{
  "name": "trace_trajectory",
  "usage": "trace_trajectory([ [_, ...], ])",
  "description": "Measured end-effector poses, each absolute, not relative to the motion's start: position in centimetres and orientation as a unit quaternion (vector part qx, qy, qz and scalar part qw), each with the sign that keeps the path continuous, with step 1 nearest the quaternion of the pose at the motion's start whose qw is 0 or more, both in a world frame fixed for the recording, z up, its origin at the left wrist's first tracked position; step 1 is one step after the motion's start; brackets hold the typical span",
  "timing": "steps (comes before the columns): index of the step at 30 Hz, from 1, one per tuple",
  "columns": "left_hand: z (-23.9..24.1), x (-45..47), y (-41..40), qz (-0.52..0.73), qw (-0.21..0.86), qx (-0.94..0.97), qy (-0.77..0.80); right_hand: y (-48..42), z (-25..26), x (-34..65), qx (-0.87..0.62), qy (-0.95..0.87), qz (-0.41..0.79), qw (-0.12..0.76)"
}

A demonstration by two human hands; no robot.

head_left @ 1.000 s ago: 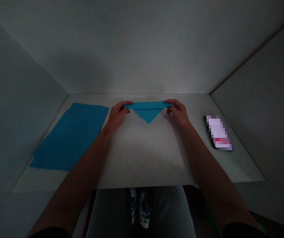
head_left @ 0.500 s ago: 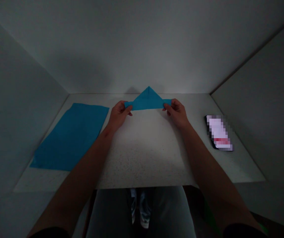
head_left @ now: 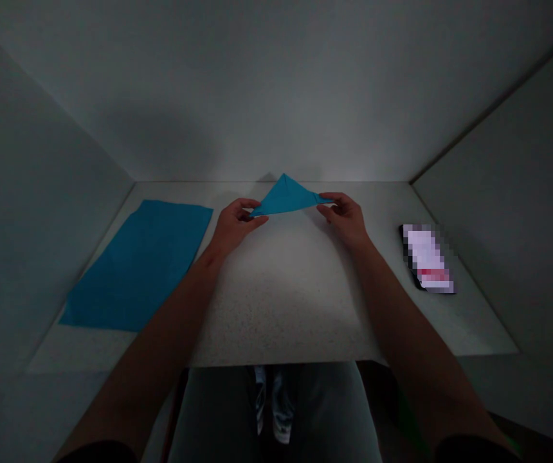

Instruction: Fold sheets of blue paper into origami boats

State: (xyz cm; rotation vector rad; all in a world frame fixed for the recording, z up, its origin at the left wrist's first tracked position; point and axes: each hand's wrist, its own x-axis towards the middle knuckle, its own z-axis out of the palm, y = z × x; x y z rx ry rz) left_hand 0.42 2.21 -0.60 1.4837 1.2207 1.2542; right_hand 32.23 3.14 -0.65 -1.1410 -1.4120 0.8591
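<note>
A piece of folded blue paper (head_left: 286, 197) is held up above the far part of the table, its peak pointing up and away from me. Its lower edge runs between my two hands. My left hand (head_left: 236, 222) pinches the left corner, with the thumb stretched along the near side. At the other end, my right hand (head_left: 346, 215) grips the right corner between thumb and fingers. A crease shows near the peak, and another near the right corner. The fingertips behind the paper are partly hidden.
A larger blue sheet (head_left: 136, 263) lies flat on the left of the pale table (head_left: 276, 308), partly behind my left forearm. On the right lies a phone (head_left: 428, 260) with a blurred, lit screen. Walls (head_left: 267, 90) enclose the back and both sides.
The folded paper has tilted and its peak has moved slightly left and down. Its strip-like ends now look narrowed to points. My left thumb has shifted off the paper's front, below its edge.
</note>
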Motion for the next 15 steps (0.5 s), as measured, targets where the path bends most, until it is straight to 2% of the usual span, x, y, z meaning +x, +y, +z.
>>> trace_trajectory([
  [15,-0.47,0.45,1.96,0.495,0.351,0.617,0.501,2.77,-0.32,31.99,-0.485,-0.598,0.359,0.527],
])
